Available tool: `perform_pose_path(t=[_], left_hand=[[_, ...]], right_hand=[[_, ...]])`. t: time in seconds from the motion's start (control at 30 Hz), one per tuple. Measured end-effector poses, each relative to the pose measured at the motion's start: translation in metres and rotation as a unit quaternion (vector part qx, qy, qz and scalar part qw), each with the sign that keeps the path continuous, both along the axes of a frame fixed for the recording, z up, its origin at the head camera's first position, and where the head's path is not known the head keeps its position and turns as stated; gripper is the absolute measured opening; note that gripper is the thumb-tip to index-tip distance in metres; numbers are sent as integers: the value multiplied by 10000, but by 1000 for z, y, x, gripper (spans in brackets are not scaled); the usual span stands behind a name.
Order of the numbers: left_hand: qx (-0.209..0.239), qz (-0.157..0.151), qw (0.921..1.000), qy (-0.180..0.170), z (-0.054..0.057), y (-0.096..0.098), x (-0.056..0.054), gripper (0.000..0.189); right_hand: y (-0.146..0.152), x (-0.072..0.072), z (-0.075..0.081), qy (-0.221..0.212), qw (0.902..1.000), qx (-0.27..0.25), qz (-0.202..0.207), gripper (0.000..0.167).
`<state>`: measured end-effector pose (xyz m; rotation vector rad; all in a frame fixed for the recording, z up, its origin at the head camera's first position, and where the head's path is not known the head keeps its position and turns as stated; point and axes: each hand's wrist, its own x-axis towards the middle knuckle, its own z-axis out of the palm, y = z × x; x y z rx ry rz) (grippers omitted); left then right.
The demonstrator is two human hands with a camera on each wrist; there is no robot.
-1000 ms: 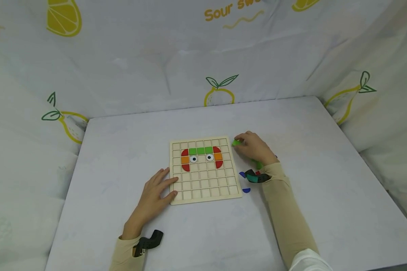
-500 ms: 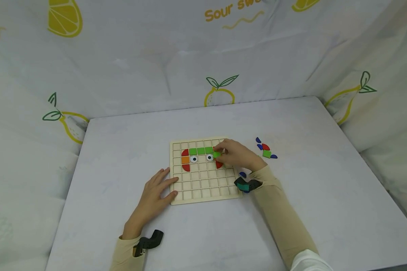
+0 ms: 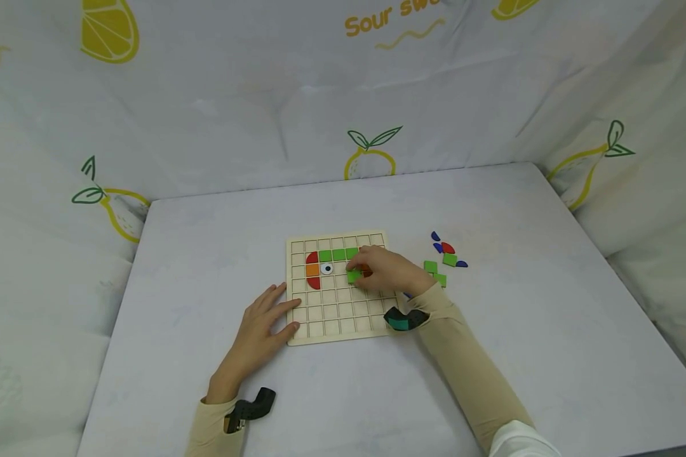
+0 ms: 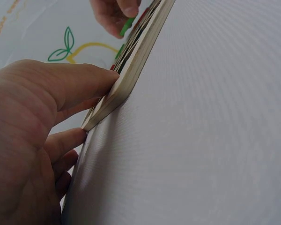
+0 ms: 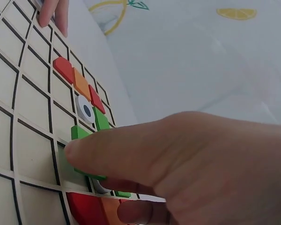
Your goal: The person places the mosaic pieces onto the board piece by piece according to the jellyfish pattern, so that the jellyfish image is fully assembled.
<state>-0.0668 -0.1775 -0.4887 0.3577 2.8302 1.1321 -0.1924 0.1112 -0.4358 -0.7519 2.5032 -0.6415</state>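
A square wooden grid board (image 3: 331,311) lies on the table. My right hand (image 3: 389,271) is over its right half and pinches a green square tile (image 3: 354,277) between thumb and fingers. In the right wrist view the green tile (image 5: 77,132) is tilted just above a cell, partly behind the thumb. My left hand (image 3: 263,327) rests on the board's left edge with fingers spread. Set in the board are a row of green squares (image 3: 338,254), red rounded pieces (image 3: 313,283), an orange square (image 3: 312,270) and an eye disc (image 3: 326,268). My right hand hides other pieces.
Right of the board lie loose green squares (image 3: 430,266), a red rounded piece (image 3: 448,247) and several blue pieces (image 3: 462,264). A white cloth with lemon prints (image 3: 369,164) hangs behind the table (image 3: 223,235).
My right hand has moved left from the loose pieces onto the board, then slightly lower, carrying the green square tile. Loose pieces it covered now show. My left hand stays put.
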Motion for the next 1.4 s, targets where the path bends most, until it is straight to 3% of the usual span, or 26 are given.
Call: perform_pose_path(t=[0.23, 1.23, 1.4], left_hand=[[-6, 5, 10000, -5, -1, 0, 0, 44], [-32, 29, 10000, -63, 0, 1, 0, 45], [-28, 32, 10000, -89, 1, 1, 0, 45]], right_hand=[[-2, 3, 2, 196, 9995, 226, 55, 28], [-8, 7, 2, 223, 9997, 110, -55, 23], [-2, 5, 6, 135, 9997, -209, -45, 24]])
